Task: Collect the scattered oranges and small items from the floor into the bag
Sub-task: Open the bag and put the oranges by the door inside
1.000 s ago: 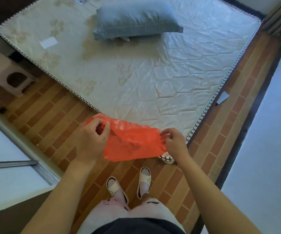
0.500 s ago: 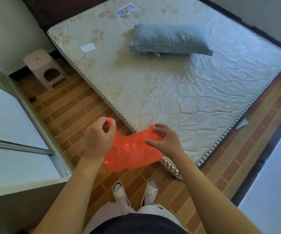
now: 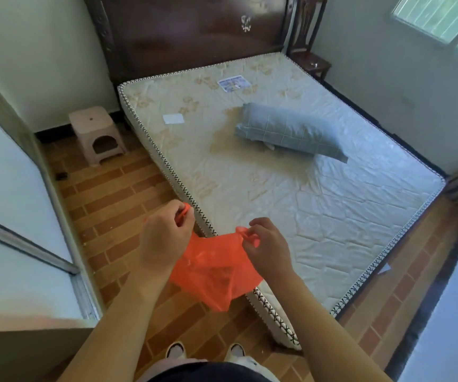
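Both hands hold the orange bag [image 3: 211,271] in the air at the middle of the view, over the floor beside the mattress corner. The left hand [image 3: 163,241] has its grip clamped on one handle loop, fingers curled tight round the plastic with a bit of orange showing at its 1 o'clock. The right hand [image 3: 267,249] pinches the other handle between thumb and forefinger at its 10 o'clock side, the other fingers loosely bent. The bag hangs crumpled between them, its lowest fold pointing to 6 o'clock, touching neither floor nor bed. Whether its mouth is parted I cannot tell.

The mattress [image 3: 291,210] fills the view from 12 to 4 o'clock; its trimmed edge runs just behind the bag. A grey pillow [image 3: 288,132] lies on it at 1 o'clock. The brick-patterned floor [image 3: 112,216] gives open room at 9 to 10 o'clock, bounded by a sliding door frame [image 3: 57,216] on the left and a pink stool [image 3: 95,133] at 11 o'clock. A narrower floor strip runs along the mattress foot at 4 o'clock.
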Tool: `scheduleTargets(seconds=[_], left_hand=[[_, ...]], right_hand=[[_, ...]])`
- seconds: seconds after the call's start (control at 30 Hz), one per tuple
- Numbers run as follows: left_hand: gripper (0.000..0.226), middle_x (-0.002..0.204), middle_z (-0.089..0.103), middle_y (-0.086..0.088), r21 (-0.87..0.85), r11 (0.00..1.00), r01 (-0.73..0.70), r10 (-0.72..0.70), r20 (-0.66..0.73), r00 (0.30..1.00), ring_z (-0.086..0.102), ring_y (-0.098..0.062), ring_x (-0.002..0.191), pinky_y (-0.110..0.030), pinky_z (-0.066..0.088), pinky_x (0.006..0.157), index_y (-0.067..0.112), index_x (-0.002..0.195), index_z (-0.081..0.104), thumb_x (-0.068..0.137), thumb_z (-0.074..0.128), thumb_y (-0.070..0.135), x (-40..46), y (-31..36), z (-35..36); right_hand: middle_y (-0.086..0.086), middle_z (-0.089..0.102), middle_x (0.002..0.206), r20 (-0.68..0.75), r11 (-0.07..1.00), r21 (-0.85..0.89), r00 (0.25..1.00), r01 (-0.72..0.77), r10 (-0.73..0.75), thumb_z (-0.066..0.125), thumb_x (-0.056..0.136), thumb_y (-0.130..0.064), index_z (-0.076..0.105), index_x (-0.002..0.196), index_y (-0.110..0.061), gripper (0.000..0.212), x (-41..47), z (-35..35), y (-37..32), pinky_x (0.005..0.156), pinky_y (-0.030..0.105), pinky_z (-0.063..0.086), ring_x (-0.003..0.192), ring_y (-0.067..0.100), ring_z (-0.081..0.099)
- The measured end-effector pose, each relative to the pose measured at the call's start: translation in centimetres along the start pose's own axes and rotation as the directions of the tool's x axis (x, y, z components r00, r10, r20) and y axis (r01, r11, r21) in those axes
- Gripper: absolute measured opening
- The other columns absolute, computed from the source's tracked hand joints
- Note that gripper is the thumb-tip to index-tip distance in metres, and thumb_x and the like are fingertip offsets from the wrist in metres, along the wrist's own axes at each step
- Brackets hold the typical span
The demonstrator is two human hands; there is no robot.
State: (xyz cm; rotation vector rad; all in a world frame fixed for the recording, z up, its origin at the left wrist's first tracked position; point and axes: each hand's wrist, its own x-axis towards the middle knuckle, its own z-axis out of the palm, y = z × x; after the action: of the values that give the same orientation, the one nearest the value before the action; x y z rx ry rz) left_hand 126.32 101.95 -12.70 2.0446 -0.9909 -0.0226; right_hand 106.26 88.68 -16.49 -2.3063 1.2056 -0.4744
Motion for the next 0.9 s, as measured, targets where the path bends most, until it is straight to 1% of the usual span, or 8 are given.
scheduleTargets(seconds=[0.17, 0.27, 0.33, 0.4, 0.53, 0.67, 0.8, 0.9], left_hand=[[0.012, 0.076, 0.069, 0.0, 0.03, 1.0, 0.01, -0.008, -0.046, 0.999, 0.064, -0.025, 0.07, -0.028, 0.037, 0.059, 0.016, 0.086, 0.067, 0.095, 0.072, 0.022, 1.0, -1.2, -2.0], [0.004, 0.086, 0.069, 0.003, 0.027, 0.999, 0.019, -0.018, -0.04, 0.999, 0.066, -0.021, 0.077, -0.032, 0.051, 0.064, 0.018, 0.091, 0.067, 0.093, 0.071, 0.017, 1.1, -2.3, -3.0], [0.008, 0.09, 0.068, 0.006, 0.036, 0.999, 0.033, -0.031, -0.06, 0.998, 0.066, -0.018, 0.081, -0.034, 0.056, 0.068, 0.019, 0.093, 0.066, 0.092, 0.071, 0.013, 1.0, -3.0, -3.7], [0.009, 0.092, 0.068, 0.008, 0.071, 0.994, 0.078, -0.071, -0.098, 0.993, 0.066, -0.016, 0.081, -0.03, 0.055, 0.067, 0.02, 0.095, 0.067, 0.091, 0.072, 0.014, 0.8, -3.8, -4.4], [0.005, 0.093, 0.069, 0.006, 0.156, 0.971, 0.18, -0.155, -0.163, 0.974, 0.064, -0.012, 0.081, -0.03, 0.059, 0.07, 0.021, 0.098, 0.068, 0.094, 0.071, 0.021, 0.4, -5.8, -5.5], [0.006, 0.091, 0.07, 0.005, 0.226, 0.92, 0.319, -0.262, -0.249, 0.932, 0.063, -0.009, 0.078, -0.015, 0.051, 0.069, 0.02, 0.097, 0.069, 0.094, 0.073, 0.023, -0.4, -6.4, -6.3], [0.009, 0.092, 0.071, 0.006, 0.269, 0.857, 0.439, -0.347, -0.329, 0.878, 0.066, -0.01, 0.078, -0.026, 0.06, 0.069, 0.022, 0.097, 0.067, 0.093, 0.074, 0.026, -2.1, -5.9, -6.7], [0.008, 0.09, 0.071, 0.007, 0.273, 0.818, 0.506, -0.386, -0.392, 0.835, 0.066, -0.01, 0.076, -0.029, 0.061, 0.069, 0.022, 0.095, 0.066, 0.094, 0.072, 0.028, -3.5, -5.2, -7.2]], right_hand=[[-0.011, 0.06, 0.097, -0.033, 0.994, -0.08, 0.997, 0.073, -0.076, 0.072, 0.092, -0.037, 0.076, 0.09, -0.017, 0.02, 1.6, 0.5, -3.9, 0.073, 0.026, 0.047, 0.091, 0.01, 0.056], [-0.01, 0.059, 0.095, -0.009, 0.991, -0.101, 0.996, 0.091, -0.092, 0.068, 0.091, -0.036, 0.077, 0.092, -0.019, 0.019, 3.0, 0.7, -5.5, 0.072, 0.027, 0.044, 0.093, 0.012, 0.056], [-0.01, 0.06, 0.092, 0.029, 0.991, -0.089, 0.995, 0.102, -0.1, 0.065, 0.091, -0.036, 0.077, 0.093, -0.021, 0.019, 4.2, 1.1, -6.5, 0.07, 0.029, 0.044, 0.088, 0.014, 0.059], [-0.008, 0.063, 0.087, 0.066, 0.992, -0.069, 0.992, 0.108, -0.103, 0.063, 0.092, -0.033, 0.077, 0.094, -0.022, 0.018, 5.5, 1.6, -7.6, 0.068, 0.031, 0.044, 0.083, 0.017, 0.062], [-0.006, 0.066, 0.086, 0.131, 0.982, -0.029, 0.975, 0.187, -0.182, 0.064, 0.091, -0.031, 0.077, 0.092, -0.021, 0.016, 8.3, 3.7, -9.3, 0.067, 0.032, 0.047, 0.08, 0.019, 0.062], [-0.006, 0.065, 0.09, 0.231, 0.958, 0.018, 0.931, 0.285, -0.281, 0.066, 0.092, -0.033, 0.077, 0.096, -0.023, 0.016, 10.7, 6.1, -10.4, 0.07, 0.031, 0.045, 0.085, 0.019, 0.061], [-0.006, 0.066, 0.1, 0.228, 0.899, 0.046, 0.872, 0.435, -0.434, 0.072, 0.089, -0.03, 0.08, 0.098, -0.026, 0.014, 12.9, 7.9, -11.2, 0.082, 0.038, 0.05, 0.096, 0.021, 0.057], [-0.003, 0.067, 0.105, 0.234, 0.86, 0.078, 0.829, 0.505, -0.508, 0.071, 0.089, -0.026, 0.08, 0.106, -0.023, 0.019, 13.5, 8.7, -12.1, 0.086, 0.042, 0.051, 0.1, 0.023, 0.056]])
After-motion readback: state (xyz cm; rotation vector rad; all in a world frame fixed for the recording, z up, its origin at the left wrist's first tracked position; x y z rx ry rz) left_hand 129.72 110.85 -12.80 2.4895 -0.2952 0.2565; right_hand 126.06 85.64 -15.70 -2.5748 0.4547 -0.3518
